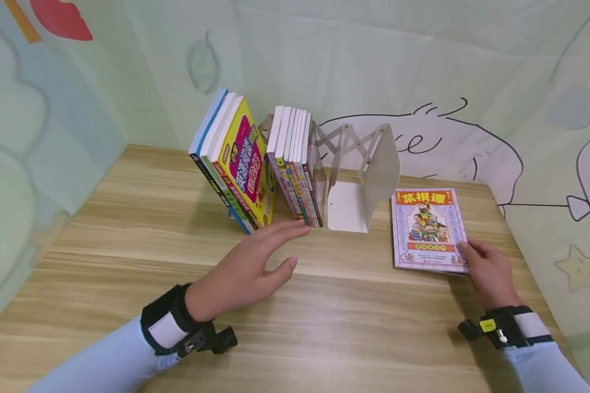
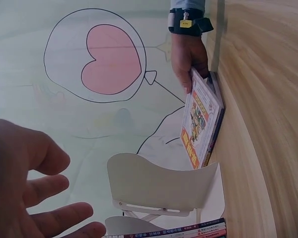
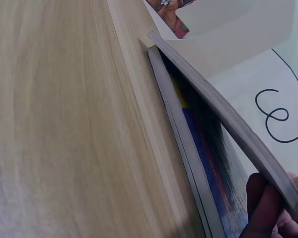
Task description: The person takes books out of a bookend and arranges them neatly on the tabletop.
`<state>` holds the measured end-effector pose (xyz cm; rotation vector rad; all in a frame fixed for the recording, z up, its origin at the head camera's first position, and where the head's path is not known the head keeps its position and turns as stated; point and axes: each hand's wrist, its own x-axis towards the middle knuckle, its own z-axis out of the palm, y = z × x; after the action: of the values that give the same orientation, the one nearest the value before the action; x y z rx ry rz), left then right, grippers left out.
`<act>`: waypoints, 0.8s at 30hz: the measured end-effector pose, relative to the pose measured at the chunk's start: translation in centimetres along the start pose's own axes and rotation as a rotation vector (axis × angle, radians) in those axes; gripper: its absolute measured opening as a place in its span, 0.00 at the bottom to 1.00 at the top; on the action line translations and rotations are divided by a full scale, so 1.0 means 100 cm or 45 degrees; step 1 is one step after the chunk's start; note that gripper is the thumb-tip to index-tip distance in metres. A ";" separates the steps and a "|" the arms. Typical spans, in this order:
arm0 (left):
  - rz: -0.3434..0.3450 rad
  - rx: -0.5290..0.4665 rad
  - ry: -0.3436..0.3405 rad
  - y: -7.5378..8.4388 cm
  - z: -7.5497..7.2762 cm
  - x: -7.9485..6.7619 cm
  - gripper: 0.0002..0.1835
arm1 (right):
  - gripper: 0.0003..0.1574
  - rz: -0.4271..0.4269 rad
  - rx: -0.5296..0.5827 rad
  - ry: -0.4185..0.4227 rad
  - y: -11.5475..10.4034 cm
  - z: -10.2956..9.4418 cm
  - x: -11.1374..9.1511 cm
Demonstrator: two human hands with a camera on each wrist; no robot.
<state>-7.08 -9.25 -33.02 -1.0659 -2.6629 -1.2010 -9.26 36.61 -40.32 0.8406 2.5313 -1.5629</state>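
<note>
Pale green fabric backdrop [image 1: 285, 60] with printed cartoon outlines, behind a light wood-grain tabletop [image 1: 324, 338]. Along the back, an expandable grey-white metal book rack [image 1: 383, 169] with crisscross arms, thick blue- and yellow-covered books [image 1: 236, 164] leaning at its left, thin colourful-spined books [image 1: 295, 164] in the middle. Pinches with the bare right hand [image 1: 491, 273] the near right corner of a thin lilac-bordered picture-cover book [image 1: 425, 232] with a yellow-and-red title, just beside the rack's right plate. Holds it tilted over a pale-edged book or books [image 3: 191, 163] lying flat on the tabletop, count unclear. Extends the left hand [image 1: 246, 267], fingers loose and grasping nothing, near the lower ends of the thin colourful-spined books, contact impossible to tell; wears light blue sleeves [image 1: 98, 357] and black wristbands [image 1: 164, 300]
</note>
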 end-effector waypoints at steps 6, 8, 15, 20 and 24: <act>0.022 0.006 0.005 -0.002 0.001 -0.001 0.27 | 0.46 0.025 -0.035 0.001 0.001 0.001 0.004; 0.020 0.011 0.010 -0.002 0.001 -0.002 0.27 | 0.46 0.022 -0.058 0.006 0.001 0.001 0.005; -0.025 0.014 -0.031 -0.002 0.001 0.000 0.27 | 0.52 0.025 -0.242 0.016 0.005 -0.003 0.006; -0.036 0.025 -0.051 -0.003 0.001 0.000 0.26 | 0.53 -0.002 -0.261 0.016 0.003 -0.004 0.002; -0.026 0.035 -0.039 -0.003 0.001 0.000 0.27 | 0.51 -0.047 -0.330 0.030 0.001 -0.004 -0.001</act>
<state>-7.24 -9.32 -33.32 -1.0645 -2.7115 -1.1574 -8.97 36.96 -40.16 0.7870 2.7012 -1.2022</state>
